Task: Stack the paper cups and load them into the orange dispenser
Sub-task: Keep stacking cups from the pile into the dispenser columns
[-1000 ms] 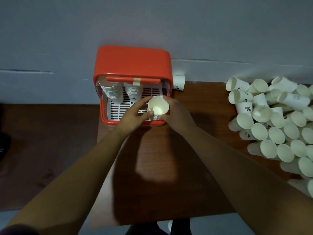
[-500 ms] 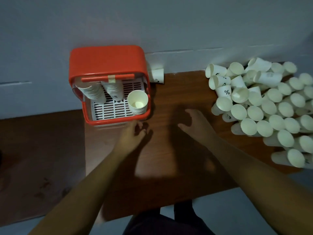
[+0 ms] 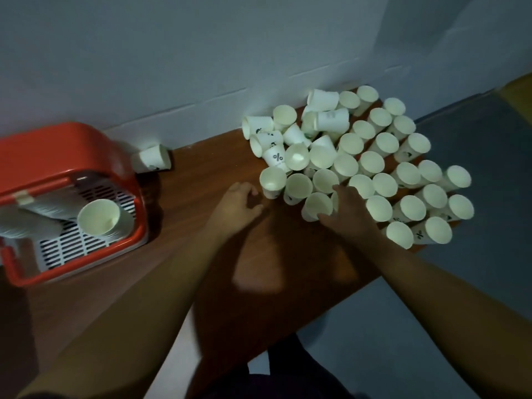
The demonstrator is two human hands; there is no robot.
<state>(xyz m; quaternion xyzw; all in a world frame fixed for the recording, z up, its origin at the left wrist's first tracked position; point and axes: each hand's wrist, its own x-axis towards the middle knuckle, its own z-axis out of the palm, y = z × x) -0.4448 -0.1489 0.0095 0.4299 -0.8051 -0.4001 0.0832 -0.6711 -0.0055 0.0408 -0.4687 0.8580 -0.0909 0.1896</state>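
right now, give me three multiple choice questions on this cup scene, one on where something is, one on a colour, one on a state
1. Where does the lone paper cup on its side lie?
A. between the dispenser and the wall
B. at the table's near edge
C. under the left hand

2. What colour is the dispenser?
A. blue
B. orange
C. green

3. What is the right hand doing?
A. resting flat on bare table
B. holding the dispenser
C. reaching into the loose cup pile, fingers around a cup

Answers:
1 A, the cup lies against the wall just right of the dispenser's back corner.
2 B, its shell and tray rim are orange.
3 C, its fingers curl at a cup on the pile's near edge, while the left hand hovers open beside the pile.
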